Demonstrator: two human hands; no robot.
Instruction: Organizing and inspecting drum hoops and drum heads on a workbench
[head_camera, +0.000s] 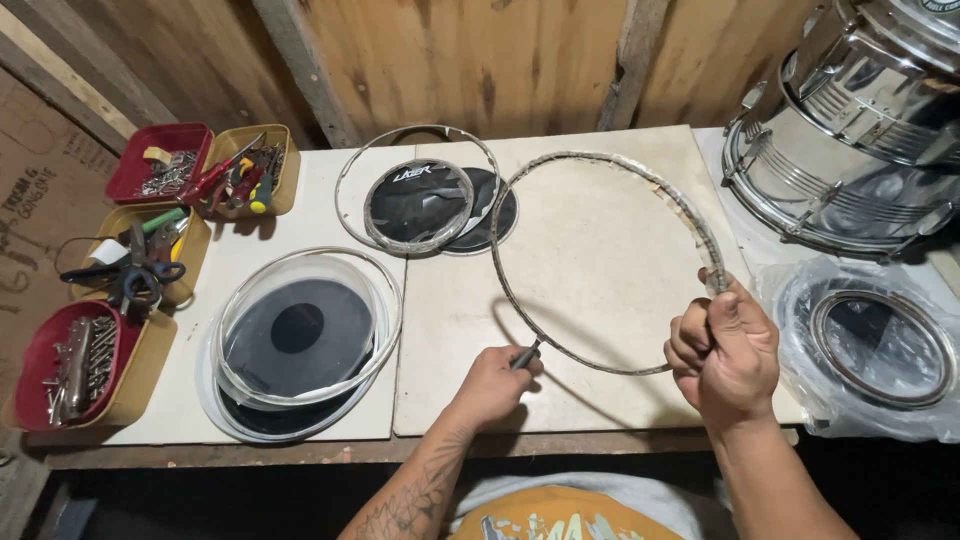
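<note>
Hands work at a pale worktop (600, 270) set against a wooden plank wall. The right hand (725, 350) is closed in a fist around the near right part of a large thin metal hoop (505, 215), lifting that side so the ring tilts above the surface. The left hand (490, 385) is curled shut on a small dark-handled tool (524, 355), whose tip meets the hoop's near edge. Beyond the hoop, a black drumhead (418, 203) lies inside another metal ring, overlapping a second dark disc. To the left, a clear drumhead with a black centre (298, 335) rests on a white round skin. Along the left edge stand trays: a red tray (160, 160) of small hardware, a yellow tray (250, 170) of screwdrivers and pliers, one with scissors, and a near red one holding metal lugs (80, 365). At the right, a chrome drum shell (850, 130) lies on its side, and a plastic-wrapped hoop (880, 345) sits just in front of it.
</note>
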